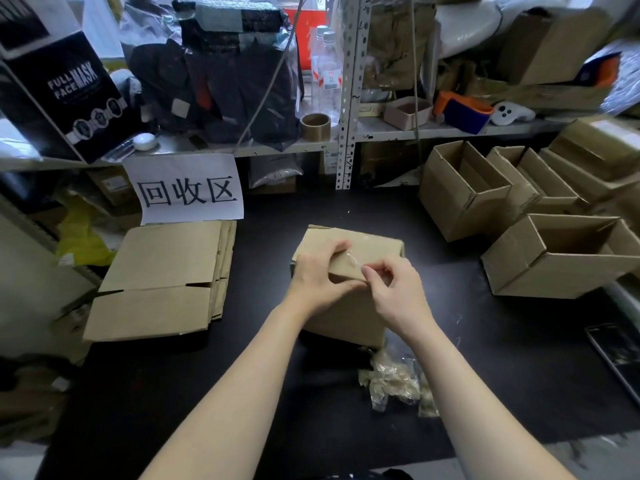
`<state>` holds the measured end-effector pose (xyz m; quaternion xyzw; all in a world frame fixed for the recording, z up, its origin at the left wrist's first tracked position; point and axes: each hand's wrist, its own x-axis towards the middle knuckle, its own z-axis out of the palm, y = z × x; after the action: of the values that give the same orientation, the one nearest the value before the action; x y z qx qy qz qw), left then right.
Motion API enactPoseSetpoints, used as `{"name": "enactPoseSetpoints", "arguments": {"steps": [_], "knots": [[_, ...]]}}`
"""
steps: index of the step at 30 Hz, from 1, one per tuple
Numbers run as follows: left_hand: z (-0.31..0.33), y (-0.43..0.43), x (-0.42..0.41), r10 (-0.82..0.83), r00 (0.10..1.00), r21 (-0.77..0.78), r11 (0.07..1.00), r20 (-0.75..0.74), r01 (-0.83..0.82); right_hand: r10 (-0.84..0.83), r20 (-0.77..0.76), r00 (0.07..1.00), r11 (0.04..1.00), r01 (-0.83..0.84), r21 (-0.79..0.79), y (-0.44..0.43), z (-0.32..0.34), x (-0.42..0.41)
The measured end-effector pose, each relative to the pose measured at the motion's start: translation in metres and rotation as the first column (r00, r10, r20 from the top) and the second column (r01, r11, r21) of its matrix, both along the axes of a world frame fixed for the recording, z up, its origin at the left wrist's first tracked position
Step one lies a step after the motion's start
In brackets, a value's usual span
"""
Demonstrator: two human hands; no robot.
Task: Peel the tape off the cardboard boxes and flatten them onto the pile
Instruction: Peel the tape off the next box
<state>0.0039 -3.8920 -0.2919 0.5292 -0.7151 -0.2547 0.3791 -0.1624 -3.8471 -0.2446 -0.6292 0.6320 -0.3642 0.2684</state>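
My left hand (320,273) holds the box (346,318) under it steady; my right hand (394,292) pinches the tape (350,260) end between both. I should pull low and slowly, so it comes whole.

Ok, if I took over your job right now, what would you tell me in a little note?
Hands: the left hand grips the top edge of the box in the middle of the table. The right hand pinches the clear tape on the box's top.
Done: a pile of flattened boxes lies at the left, and a wad of peeled tape sits near the front.
Left: peel this tape off, flatten the box onto the pile, then do the open boxes at the right.
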Motion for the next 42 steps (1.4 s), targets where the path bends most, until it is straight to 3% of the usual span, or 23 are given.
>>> {"name": "enactPoseSetpoints", "arguments": {"steps": [3,6,10,13,17,20,22,24,26,30,34,40,42], "knots": [[0.009,-0.020,0.012,0.032,0.999,0.001,0.999,0.035,-0.032,0.103,0.100,0.990,0.992,-0.095,-0.079,0.012,0.006,0.003],[0.017,-0.026,0.013,-0.012,0.995,0.018,1.000,0.096,0.011,-0.117,0.248,0.962,0.992,0.127,-0.026,0.010,0.000,-0.021],[0.009,-0.021,0.019,0.095,0.990,0.060,0.993,0.100,-0.101,-0.299,0.226,0.927,0.954,0.282,0.107,0.014,-0.019,-0.051],[0.003,-0.019,0.028,0.140,0.985,0.081,0.986,0.100,-0.148,-0.256,0.190,0.948,0.952,0.213,0.221,0.020,-0.041,-0.054],[0.001,-0.010,0.050,0.159,0.987,0.092,0.983,0.010,-0.159,-0.103,0.001,0.995,0.950,0.098,0.296,0.018,-0.062,-0.043],[0.001,0.001,0.068,0.189,0.982,0.081,0.979,-0.028,-0.186,-0.040,0.120,0.992,0.946,-0.001,0.324,0.013,-0.065,-0.030],[0.005,0.012,0.078,0.236,0.972,0.064,0.970,-0.019,-0.234,-0.050,0.255,0.966,0.961,-0.023,0.275,0.009,-0.061,-0.021],[0.013,0.024,0.084,0.326,0.945,0.082,0.941,0.036,-0.328,-0.036,0.274,0.961,0.979,-0.021,0.202,0.006,-0.057,-0.011],[0.020,0.033,0.084,0.414,0.908,0.070,0.906,0.062,-0.417,-0.007,0.258,0.966,0.988,-0.033,0.152,0.005,-0.053,-0.002],[0.026,0.033,0.074,0.479,0.869,-0.099,0.877,0.124,-0.470,0.068,0.215,0.974,0.991,-0.091,0.102,0.004,-0.043,0.022],[0.022,0.029,0.069,0.541,0.827,-0.113,0.841,0.154,-0.529,0.092,0.040,0.995,0.996,-0.092,-0.013,0.001,-0.042,0.037],[0.016,0.027,0.086,0.501,0.863,-0.016,0.865,0.064,-0.501,0.104,0.083,0.991,0.989,-0.095,-0.110,-0.005,-0.037,0.044],[0.014,0.027,0.088,0.563,0.821,0.015,0.824,0.093,-0.567,0.107,0.201,0.974,0.994,-0.097,-0.059,-0.002,-0.029,0.047]]}}
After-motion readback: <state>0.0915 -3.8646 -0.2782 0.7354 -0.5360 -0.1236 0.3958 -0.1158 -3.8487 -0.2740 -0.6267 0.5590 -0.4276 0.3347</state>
